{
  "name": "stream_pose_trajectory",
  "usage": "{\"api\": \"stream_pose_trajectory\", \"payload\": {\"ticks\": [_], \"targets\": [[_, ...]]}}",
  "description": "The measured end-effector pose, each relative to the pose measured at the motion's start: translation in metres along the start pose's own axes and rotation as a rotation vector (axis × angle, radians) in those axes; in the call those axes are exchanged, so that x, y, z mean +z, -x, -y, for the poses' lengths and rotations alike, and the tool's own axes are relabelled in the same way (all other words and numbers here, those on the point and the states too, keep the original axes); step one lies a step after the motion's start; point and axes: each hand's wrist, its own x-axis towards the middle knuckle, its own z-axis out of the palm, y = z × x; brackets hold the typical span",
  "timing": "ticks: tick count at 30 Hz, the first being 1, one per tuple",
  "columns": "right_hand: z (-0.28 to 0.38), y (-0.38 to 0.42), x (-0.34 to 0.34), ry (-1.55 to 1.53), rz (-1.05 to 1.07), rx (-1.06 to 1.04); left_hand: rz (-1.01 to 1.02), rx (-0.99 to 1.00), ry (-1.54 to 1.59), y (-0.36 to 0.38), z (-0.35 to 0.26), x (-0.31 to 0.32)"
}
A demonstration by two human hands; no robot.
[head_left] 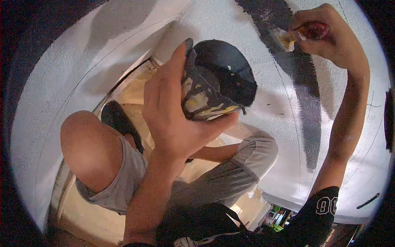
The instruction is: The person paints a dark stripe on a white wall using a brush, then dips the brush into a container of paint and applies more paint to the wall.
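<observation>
My left hand [173,111] is wrapped round a paint-smeared container [201,99] with dark paint inside [224,70], its opening tilted toward the camera. Up at the right, my right hand [325,37] grips a brush with a reddish handle [314,30]. Its pale ferrule [284,40] points left, against or close to a dark painted stripe [302,90] on the white textured wall [267,111]. Whether the bristles touch the wall cannot be made out.
My bent knees, in grey shorts [230,181], are below the container. A dark shoe [117,119] rests on the tan floor [90,214] at left. Thin pencil lines and a grey patch [115,24] mark the wall. Small green items [277,218] show at the lower right.
</observation>
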Motion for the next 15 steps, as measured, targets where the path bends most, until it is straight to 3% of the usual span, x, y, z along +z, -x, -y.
{"api": "stream_pose_trajectory", "payload": {"ticks": [4, 6, 13, 15], "targets": [[-0.008, -0.005, 0.008, 0.024, -0.048, -0.032, 0.000, -0.001, -0.007, 0.000, 0.000, 0.001], [-0.006, -0.009, 0.023, 0.096, -0.387, -0.067, 0.002, -0.007, -0.005, 0.000, 0.000, 0.001], [-0.017, -0.008, 0.015, -0.024, -0.285, -0.073, 0.010, -0.012, -0.032, 0.001, -0.001, 0.002], [-0.004, -0.001, 0.016, 0.093, -0.308, -0.064, -0.009, -0.004, 0.013, 0.001, 0.002, 0.004]]}}
